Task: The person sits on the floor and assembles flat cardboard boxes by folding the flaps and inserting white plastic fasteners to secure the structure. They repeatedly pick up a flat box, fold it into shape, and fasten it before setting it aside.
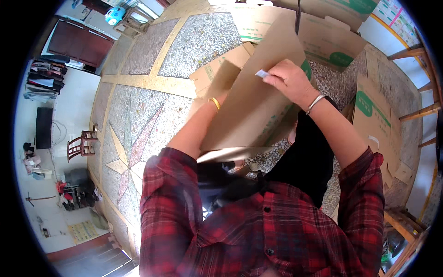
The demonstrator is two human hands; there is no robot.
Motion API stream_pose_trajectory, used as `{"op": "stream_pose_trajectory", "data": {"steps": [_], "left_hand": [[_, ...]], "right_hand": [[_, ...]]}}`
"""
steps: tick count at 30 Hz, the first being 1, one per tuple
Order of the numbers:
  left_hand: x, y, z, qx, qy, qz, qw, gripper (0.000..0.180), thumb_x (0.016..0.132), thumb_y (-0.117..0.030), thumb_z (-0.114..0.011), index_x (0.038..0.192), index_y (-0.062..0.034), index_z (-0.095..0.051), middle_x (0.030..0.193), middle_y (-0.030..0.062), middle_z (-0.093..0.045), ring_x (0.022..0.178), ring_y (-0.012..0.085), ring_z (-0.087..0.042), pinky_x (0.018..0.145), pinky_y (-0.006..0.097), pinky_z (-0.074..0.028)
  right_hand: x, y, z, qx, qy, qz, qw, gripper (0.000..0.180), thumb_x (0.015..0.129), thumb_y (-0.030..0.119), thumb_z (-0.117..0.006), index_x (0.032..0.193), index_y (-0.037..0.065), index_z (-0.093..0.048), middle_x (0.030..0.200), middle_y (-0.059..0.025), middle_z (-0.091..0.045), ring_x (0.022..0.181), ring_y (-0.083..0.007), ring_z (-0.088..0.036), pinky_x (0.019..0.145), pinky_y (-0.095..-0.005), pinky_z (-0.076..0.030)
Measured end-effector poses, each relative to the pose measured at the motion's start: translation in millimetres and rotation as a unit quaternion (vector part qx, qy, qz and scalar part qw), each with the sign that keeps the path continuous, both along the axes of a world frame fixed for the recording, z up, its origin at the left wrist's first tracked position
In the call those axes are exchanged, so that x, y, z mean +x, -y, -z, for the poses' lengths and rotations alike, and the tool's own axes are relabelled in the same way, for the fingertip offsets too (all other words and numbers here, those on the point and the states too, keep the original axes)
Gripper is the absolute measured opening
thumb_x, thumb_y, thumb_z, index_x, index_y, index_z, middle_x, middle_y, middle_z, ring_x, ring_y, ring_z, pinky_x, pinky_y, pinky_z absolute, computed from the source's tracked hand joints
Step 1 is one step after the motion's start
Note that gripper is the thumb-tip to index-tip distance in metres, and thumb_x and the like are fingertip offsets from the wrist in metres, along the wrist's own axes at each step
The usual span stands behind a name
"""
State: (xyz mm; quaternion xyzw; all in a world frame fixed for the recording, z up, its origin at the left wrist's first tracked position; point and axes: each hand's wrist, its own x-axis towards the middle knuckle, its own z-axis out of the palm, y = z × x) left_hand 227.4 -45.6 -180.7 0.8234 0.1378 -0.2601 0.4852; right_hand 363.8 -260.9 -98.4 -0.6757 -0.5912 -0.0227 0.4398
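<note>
A large brown cardboard sheet with green print stands tilted in front of me, over my lap. My right hand, with a bracelet at its wrist, lies across the sheet's upper face. Its thumb and fingers pinch a small whitish slip, whose exact kind I cannot make out. My left hand reaches behind the sheet's left edge; only the part by the yellow bangle shows, and its fingers are hidden. Just beyond it, a smaller folded cardboard piece leans behind the sheet.
Flattened printed cardboard boxes stand ahead, and another cardboard piece lies at my right. Wooden furniture legs line the right edge. A small wooden chair and a dark stool with a blue object are on the left.
</note>
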Motion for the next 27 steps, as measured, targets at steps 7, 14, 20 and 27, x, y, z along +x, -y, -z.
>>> {"op": "stream_pose_trajectory", "data": {"steps": [7,14,20,27], "left_hand": [[-4,60,26,-0.183,0.130,-0.281,0.933,0.019,0.088,-0.020,-0.048,0.100,-0.0070,-0.055,0.090,0.0049,-0.060,0.082,0.0139,-0.057,0.077,0.026,-0.046],[10,91,40,-0.244,0.211,-0.380,0.867,0.020,0.088,-0.020,-0.048,0.100,-0.0067,-0.055,0.090,0.0050,-0.060,0.082,0.0140,-0.057,0.077,0.026,-0.046],[-13,94,42,-0.277,0.209,-0.375,0.859,0.020,0.088,-0.020,-0.048,0.101,-0.0065,-0.056,0.090,0.0051,-0.061,0.082,0.0141,-0.057,0.077,0.026,-0.046],[-22,90,24,-0.301,0.186,-0.363,0.862,0.021,0.088,-0.020,-0.047,0.101,-0.0062,-0.056,0.091,0.0052,-0.061,0.083,0.0142,-0.057,0.077,0.026,-0.047]], "right_hand": [[-17,21,22,-0.026,-0.086,-0.040,0.995,0.016,0.083,0.011,-0.054,0.097,0.006,-0.056,0.071,-0.0081,-0.057,0.067,-0.0231,-0.056,0.063,-0.0312,-0.044],[-31,52,22,-0.131,-0.252,-0.033,0.958,0.017,0.087,0.012,-0.050,0.103,0.006,-0.044,0.069,-0.0048,-0.061,0.067,-0.0134,-0.059,0.065,-0.0266,-0.045],[-43,71,41,-0.154,-0.293,0.037,0.943,0.017,0.085,0.013,-0.054,0.100,0.006,-0.048,0.068,-0.0046,-0.060,0.067,-0.0166,-0.059,0.069,-0.0293,-0.044],[-52,66,66,-0.091,0.123,0.074,0.985,0.014,0.080,0.023,-0.059,0.086,0.012,-0.055,0.065,-0.0071,-0.057,0.063,-0.0255,-0.055,0.073,-0.0358,-0.039]]}}
